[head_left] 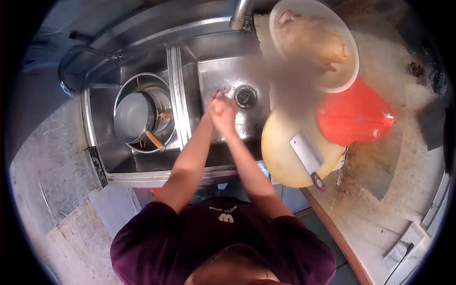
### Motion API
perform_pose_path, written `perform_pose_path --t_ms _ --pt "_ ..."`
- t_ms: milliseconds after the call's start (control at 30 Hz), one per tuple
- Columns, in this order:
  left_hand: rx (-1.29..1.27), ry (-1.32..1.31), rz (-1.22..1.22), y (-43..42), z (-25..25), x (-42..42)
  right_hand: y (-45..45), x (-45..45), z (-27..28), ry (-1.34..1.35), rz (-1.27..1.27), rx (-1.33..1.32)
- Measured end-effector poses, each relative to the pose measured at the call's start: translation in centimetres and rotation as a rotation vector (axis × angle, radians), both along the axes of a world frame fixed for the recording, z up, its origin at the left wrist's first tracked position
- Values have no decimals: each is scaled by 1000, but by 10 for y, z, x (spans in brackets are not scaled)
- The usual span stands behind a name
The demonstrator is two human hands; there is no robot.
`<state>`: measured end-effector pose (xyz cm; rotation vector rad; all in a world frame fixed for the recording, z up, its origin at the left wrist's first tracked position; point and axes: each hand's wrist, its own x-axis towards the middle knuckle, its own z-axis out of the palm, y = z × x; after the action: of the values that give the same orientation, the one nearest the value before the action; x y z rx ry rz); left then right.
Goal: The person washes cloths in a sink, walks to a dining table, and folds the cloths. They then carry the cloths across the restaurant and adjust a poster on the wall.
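Observation:
My left hand [213,101] and my right hand [224,114] are pressed together over the right sink basin [216,76], just left of its drain [245,97]. Both are closed, with the fingers folded against each other. Whether anything lies between the palms is hidden. To the right, a cleaver [307,153] with a wooden handle rests flat on a round cutting board [280,161]. Beyond the board, a plucked whole chicken [325,40] lies in a white bowl [353,61], partly behind a blurred smudge.
A red plastic bag [354,114] sits between bowl and board. In the left basin [102,109] are nested pots [134,116] with wooden handles. Faucets [239,16] rise behind the sink. A socket with a cord [408,247] is at the lower right.

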<state>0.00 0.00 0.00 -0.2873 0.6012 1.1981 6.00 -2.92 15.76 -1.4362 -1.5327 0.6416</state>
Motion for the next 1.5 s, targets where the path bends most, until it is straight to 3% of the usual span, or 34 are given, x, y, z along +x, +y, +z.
perform_pose_path --t_ms 33,67,100,133,167,200,300,333,367,400,467,500,533,567,633,667,767,800,900,933,967,1000,1033,1067,1100,1167,1200,1233,1300,1333,1367,1400,1433,1500 --pt "-10 1 0 -4 1 0 -2 0 1 1 0 -10" --pt "322 -264 27 -1 -2 6 -6 7 0 -112 105 126" --pt "244 -138 -41 43 -19 21 41 27 -28 -92 29 -125" --pt "70 21 -107 36 4 26 63 40 -58 -33 -49 -469" --pt "-90 183 -172 37 26 28 76 37 -81 -36 -133 -596" --pt "-52 108 -190 33 34 22 88 33 -83 -39 -214 -724" --pt "81 168 -149 19 5 5 46 18 -75 -125 -54 93" --pt "198 -31 -237 16 -11 -9 19 7 -39 -173 -57 115" --pt "311 -214 -346 13 -26 -23 19 6 -44 -141 -101 45" --pt "258 -195 -452 12 -16 -33 21 7 -61 -108 -145 -22" --pt "-9 118 -223 3 -9 -8 29 19 -104 -55 -228 -155" --pt "-100 383 -266 7 31 2 32 21 -116 -18 -268 -230" --pt "-149 339 -186 1 14 3 49 36 -111 -47 -177 -706" --pt "-175 294 -106 12 -2 5 57 38 -104 -145 -247 -646" --pt "-152 520 42 20 15 20 54 40 -85 -349 -385 -555" --pt "-138 634 120 22 29 23 47 43 -70 -209 -352 -558" --pt "30 65 -131 12 65 19 37 15 -117 -140 -254 -306" --pt "-115 167 -91 5 90 33 48 14 -113 -106 -408 -358" --pt "-142 197 -183 -15 65 21 82 41 -92 44 -44 -762" --pt "-557 228 -138 -6 91 21 75 30 -105 -77 -161 -500" --pt "-409 192 -162 -8 87 16 64 24 -117 -29 -79 -494" --pt "-252 155 -191 -8 76 5 49 13 -110 -145 -79 -331" --pt "-95 112 -224 -6 63 -2 27 4 -98 -264 -84 -168" --pt "101 142 -188 -4 46 -5 -3 1 -68 -297 -31 -192" --pt "-93 76 -342 -7 73 -13 -28 0 -38 -331 25 -217" --pt "126 85 -385 -4 42 -14 -50 9 -21 -300 205 -312" --pt "-165 -528 -185 -11 5 -12 -49 9 -16 -414 103 -143" --pt "-459 -1125 44 -20 -41 -11 -44 4 -19 -325 28 -210" --pt "-778 -2110 721 -13 -49 -1 -13 -12 -36 -144 -126 -330" --pt "-759 -2483 1200 -4 -14 18 13 -1 -60 -299 -59 -461" --pt "-828 -2742 1483 -3 -6 25 38 11 -81 -461 28 -577" --pt "-844 -3016 1754 -3 2 33 60 24 -96 -347 -24 -585" --pt "-1036 -3207 1748 -13 -6 24 67 29 -97 -224 -81 -599" --pt "-1543 -3559 1586 -6 -22 -1 56 18 -84 -243 -100 -347"
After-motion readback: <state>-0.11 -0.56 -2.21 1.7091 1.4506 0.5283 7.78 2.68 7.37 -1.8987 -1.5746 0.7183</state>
